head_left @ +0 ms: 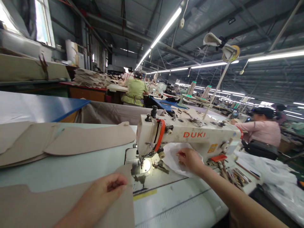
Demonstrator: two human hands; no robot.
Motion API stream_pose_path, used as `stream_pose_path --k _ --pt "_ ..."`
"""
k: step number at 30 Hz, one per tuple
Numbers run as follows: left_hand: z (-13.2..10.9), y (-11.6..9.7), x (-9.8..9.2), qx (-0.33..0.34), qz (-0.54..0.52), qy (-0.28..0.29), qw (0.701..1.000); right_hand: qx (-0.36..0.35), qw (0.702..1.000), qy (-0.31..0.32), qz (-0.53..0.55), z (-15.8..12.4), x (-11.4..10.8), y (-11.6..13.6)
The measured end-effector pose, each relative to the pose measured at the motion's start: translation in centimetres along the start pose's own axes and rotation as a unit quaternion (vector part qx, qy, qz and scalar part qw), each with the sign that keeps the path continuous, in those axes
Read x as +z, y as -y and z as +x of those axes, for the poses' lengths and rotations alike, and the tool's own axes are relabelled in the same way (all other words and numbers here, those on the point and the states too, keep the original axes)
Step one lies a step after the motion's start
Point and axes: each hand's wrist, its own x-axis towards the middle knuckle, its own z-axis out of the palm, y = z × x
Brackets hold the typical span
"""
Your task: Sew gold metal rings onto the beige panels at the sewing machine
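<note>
My left hand (104, 193) is over a beige fabric panel (59, 202) at the front left of the table. Its thumb and fingers are pressed together near the panel's right edge; what they pinch, if anything, is hidden. A white DUKI sewing machine (175, 129) stands at the centre, its needle and presser foot (142, 161) above a shiny metal plate (159, 180). Under the machine's arm, my right hand (191, 160) reaches to a white sheet or bag (171, 155). Its fingers are closed, with small brass-coloured bits beneath them that I cannot make out.
More beige panels (92, 139) lie stacked at the left. Scissors and small tools fill a tray (237, 177) right of the machine, beside clear plastic bags (277, 177). A thread stand (218, 82) rises behind. Co-workers (135, 90) sit beyond.
</note>
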Motion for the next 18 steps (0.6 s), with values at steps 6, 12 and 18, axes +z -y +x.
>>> stream_pose_path --k 6,12,18 --pt "0.1 0.2 0.2 -0.009 -0.038 -0.031 0.999 0.033 0.997 0.045 -0.045 2.4 1.3 -0.2" --pt "0.1 -0.2 0.1 0.002 -0.046 -0.045 0.998 0.062 0.996 0.066 -0.024 3.5 2.2 -0.1" --pt "0.0 0.0 0.0 0.004 -0.075 -0.038 0.996 0.060 0.994 0.019 0.093 2.2 0.8 -0.7"
